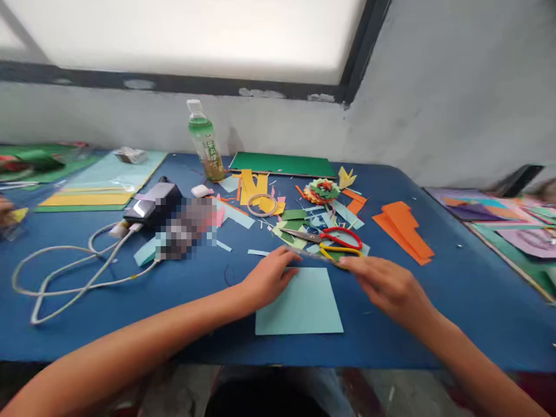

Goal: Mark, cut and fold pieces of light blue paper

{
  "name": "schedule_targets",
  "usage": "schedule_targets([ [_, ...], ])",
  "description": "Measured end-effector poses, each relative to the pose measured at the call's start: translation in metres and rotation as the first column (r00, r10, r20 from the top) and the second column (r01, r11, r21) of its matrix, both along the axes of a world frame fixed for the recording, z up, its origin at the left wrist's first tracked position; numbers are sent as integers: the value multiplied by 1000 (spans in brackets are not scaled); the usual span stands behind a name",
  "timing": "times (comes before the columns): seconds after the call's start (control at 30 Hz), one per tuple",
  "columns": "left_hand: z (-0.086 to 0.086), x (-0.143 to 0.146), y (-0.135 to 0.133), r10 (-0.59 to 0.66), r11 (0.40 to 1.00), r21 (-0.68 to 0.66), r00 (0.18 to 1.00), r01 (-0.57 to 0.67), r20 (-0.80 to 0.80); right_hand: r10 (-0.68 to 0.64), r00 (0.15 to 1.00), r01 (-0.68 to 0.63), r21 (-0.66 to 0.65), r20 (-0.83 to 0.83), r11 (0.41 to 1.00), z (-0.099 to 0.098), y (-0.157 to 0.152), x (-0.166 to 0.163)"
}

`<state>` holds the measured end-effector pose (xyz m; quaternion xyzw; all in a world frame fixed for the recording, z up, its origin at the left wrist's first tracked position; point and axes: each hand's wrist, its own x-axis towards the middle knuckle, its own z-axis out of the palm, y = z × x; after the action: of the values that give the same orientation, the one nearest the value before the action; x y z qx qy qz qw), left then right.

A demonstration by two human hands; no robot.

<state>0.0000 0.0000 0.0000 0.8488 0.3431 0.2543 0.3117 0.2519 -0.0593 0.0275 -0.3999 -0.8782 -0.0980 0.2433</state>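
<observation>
A light blue sheet of paper (302,304) lies flat near the table's front edge. My left hand (271,275) rests at its upper left, with the thumb on the sheet and apart from the bent fingers. My right hand (386,284) is closed in a pinch above the sheet's upper right. Between its fingertips is the end of a thin, clear, blurred strip (310,255) that looks like a ruler. It reaches leftward to my left fingertips. Just beyond lie scissors (324,238), with one red and one yellow handle, on paper scraps.
Paper scraps, a tape roll (262,204) and a layered paper flower (321,191) lie behind the scissors. Orange strips (403,231) are on the right. A bottle (206,142), black device (153,202) and looped white cable (87,286) occupy the left. Another person's hand (5,214) shows far left.
</observation>
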Motion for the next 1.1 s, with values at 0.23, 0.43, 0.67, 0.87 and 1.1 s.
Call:
schedule_targets([
  [0.23, 5, -38, 2, 232, 973, -14, 971, -232, 49, 149, 980, -154, 21, 133, 988, -17, -2, -7],
  [0.43, 9, -48, -10, -110, 902, 372, 950, 218, -291, 218, 952, -213, -48, 216, 976, -21, 3, -15],
  [0.67, 6, -49, -13, -160, 745, 559, 911, 364, -379, 239, 959, -213, -168, 151, 962, -19, 12, -24],
  [0.87, 24, -45, -10, 193, 967, 117, 952, -225, 236, -113, 924, -28, -359, -366, 933, -1, -3, -46],
  [1.1, 51, -23, -46, -55, 910, -403, 992, 94, 109, -506, 90, -488, -481, -858, 728, 25, -20, -94],
])
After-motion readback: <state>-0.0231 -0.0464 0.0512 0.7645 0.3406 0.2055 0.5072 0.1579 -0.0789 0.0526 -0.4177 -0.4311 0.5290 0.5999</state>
